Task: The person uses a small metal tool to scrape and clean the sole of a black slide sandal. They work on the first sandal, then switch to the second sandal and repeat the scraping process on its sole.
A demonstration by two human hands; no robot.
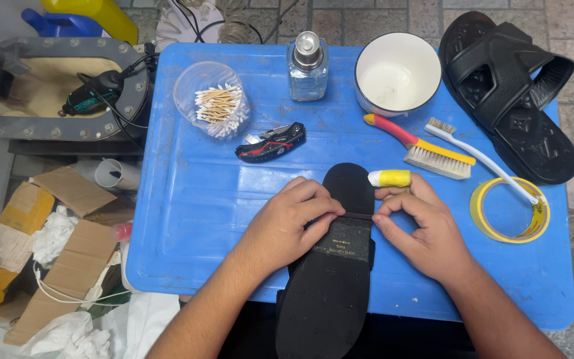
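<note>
Both hands pinching at a thin strip across the insole of a black sandal, sole-down on the blue lid.

Left hand and right hand each close thumb and forefinger on opposite ends of the strip, apparently to keep it flat and square across the footbed; heel end overhangs the near edge toward the person. Yellow-capped tube sits just beside the right hand, within reach. Brush, toothbrush, tape roll, utility knife, cotton swab cup, bottle, bowl lie along the far side, clear of the work. Second sandal lies at the far right corner.
</note>
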